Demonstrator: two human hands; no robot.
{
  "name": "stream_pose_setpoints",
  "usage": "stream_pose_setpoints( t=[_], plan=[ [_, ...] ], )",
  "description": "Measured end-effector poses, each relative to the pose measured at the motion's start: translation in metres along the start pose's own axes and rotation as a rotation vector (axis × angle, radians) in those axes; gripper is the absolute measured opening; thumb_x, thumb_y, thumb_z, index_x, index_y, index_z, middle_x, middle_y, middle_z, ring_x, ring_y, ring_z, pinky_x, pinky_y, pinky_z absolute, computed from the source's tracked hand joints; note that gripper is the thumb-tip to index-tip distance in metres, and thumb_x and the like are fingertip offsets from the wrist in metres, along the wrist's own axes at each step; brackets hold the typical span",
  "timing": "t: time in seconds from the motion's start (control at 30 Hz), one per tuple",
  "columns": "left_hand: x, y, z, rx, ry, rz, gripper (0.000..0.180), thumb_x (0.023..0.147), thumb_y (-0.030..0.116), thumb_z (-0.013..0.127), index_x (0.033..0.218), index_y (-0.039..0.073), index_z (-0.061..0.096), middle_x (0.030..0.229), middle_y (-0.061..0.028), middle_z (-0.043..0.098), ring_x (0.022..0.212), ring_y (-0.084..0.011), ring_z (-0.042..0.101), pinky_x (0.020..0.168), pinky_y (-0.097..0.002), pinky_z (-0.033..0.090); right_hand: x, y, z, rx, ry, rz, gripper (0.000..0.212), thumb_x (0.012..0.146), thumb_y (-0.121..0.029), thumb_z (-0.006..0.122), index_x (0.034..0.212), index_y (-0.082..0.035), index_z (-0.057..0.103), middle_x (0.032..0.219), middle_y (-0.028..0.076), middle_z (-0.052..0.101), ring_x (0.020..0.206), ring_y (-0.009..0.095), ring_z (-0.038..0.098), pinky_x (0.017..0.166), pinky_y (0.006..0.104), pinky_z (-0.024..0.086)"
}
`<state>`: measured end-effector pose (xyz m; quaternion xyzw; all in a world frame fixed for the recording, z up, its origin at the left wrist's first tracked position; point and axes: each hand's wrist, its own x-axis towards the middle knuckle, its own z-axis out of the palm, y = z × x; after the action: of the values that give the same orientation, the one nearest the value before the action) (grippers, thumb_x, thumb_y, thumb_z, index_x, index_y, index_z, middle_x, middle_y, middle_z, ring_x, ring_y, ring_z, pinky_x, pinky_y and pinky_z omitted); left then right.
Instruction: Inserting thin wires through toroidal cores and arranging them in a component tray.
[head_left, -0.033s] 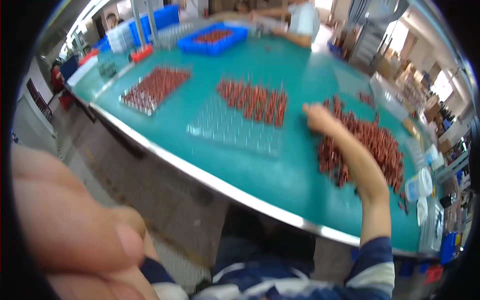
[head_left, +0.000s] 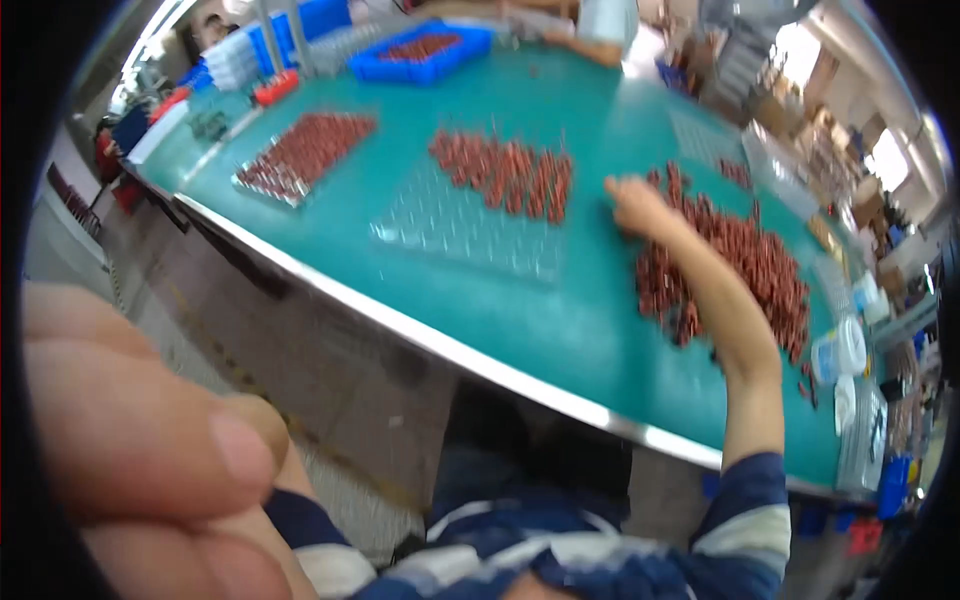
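My right hand (head_left: 640, 208) is over the left edge of a big heap of small reddish-brown cylindrical parts (head_left: 740, 260) on the green table. Its fingers are drawn together, and I cannot make out what is in them. Very near the camera at lower left, my left hand (head_left: 150, 440) looms large and blurred with curled fingers; anything inside is hidden. A clear plastic tray (head_left: 470, 240) lies left of the heap, with rows of upright parts (head_left: 505, 175) filling its far portion and bare slots nearer me. Farther left sits another tray (head_left: 305, 155), packed with similar parts.
A blue bin (head_left: 425, 50) with similar parts stands at the far side, near another person's arm (head_left: 585, 48). White tubs (head_left: 838, 350) and clear boxes line the right side. The table's pale front edge (head_left: 400, 330) runs before me.
The table and the things on it appear slightly higher in the picture. Both hands keep much the same pose, my right hand still at the heap's left edge.
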<state>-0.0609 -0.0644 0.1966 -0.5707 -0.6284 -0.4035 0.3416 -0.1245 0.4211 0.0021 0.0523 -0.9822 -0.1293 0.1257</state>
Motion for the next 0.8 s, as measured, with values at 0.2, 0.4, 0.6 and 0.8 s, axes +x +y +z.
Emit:
stream_pose_setpoints(
  t=[0.2, 0.4, 0.6, 0.8],
  plan=[
    [-0.003, 0.011, 0.043, 0.059, -0.033, 0.055, 0.023, 0.096, 0.020, 0.047, 0.081, 0.003, 0.054, 0.073, -0.0102, 0.059, 0.061, -0.0185, 0.056, 0.057, -0.0315, 0.046, -0.042, -0.031, -0.070, 0.528, 0.187, 0.309, 0.040, 0.080, -0.010, 0.063, 0.116, 0.002, 0.054, 0.085, 0.014, 0.059, 0.085, 0.027, 0.059, 0.077, 0.0373, 0.048],
    [-0.066, 0.003, 0.168, -0.113, -0.071, -0.430, 0.054, 0.087, 0.016, 0.067, 0.133, 0.002, 0.042, 0.089, -0.0138, 0.063, 0.066, -0.0234, 0.063, 0.059, -0.0338, 0.050, -0.079, -0.119, -0.127, 1.421, 0.165, 0.406, 0.039, 0.084, -0.022, 0.068, 0.114, 0.001, 0.058, 0.087, 0.009, 0.068, 0.084, 0.015, 0.065, 0.076, 0.0281, 0.047],
    [-0.086, -0.007, 0.243, -0.312, -0.053, -0.465, 0.049, 0.092, 0.011, 0.059, 0.134, -0.001, 0.036, 0.097, -0.0185, 0.063, 0.082, -0.0309, 0.065, 0.066, -0.0403, 0.051, -0.095, -0.162, -0.131, 1.624, 0.224, 0.437, 0.033, 0.087, -0.023, 0.068, 0.107, 0.003, 0.061, 0.086, 0.006, 0.065, 0.077, 0.010, 0.059, 0.068, 0.0242, 0.048],
    [-0.082, -0.015, 0.226, -0.680, -0.158, -0.709, 0.024, 0.094, 0.013, 0.058, 0.110, -0.005, 0.058, 0.083, -0.0062, 0.064, 0.067, -0.0099, 0.058, 0.060, -0.0250, 0.047, -0.099, -0.144, -0.119, 1.147, 0.313, 0.360, 0.034, 0.091, -0.031, 0.064, 0.106, 0.000, 0.064, 0.077, 0.008, 0.064, 0.071, 0.013, 0.059, 0.064, 0.0281, 0.047]
  ],
)
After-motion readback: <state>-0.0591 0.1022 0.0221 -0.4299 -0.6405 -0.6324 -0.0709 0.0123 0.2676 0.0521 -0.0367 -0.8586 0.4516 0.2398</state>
